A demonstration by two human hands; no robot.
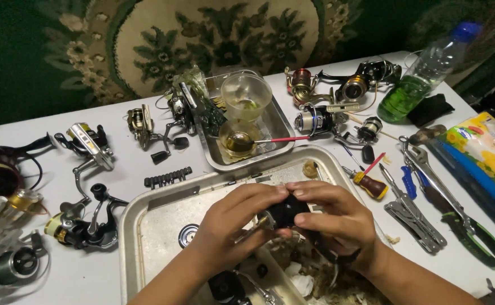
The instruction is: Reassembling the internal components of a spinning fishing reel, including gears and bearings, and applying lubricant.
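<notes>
Both hands, left hand (pixel 230 226) and right hand (pixel 338 220), pinch black reel body (pixel 284 213) over large metal tray (pixel 140 226) at counter's near edge. Risk: small part slips, vanishes into tray debris; grease loosens grip.

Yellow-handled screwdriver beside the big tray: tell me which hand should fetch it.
Probably the right hand: the yellow-handled screwdriver lies on the table just to its right, while the left hand is across the black reel part both hold.
</notes>
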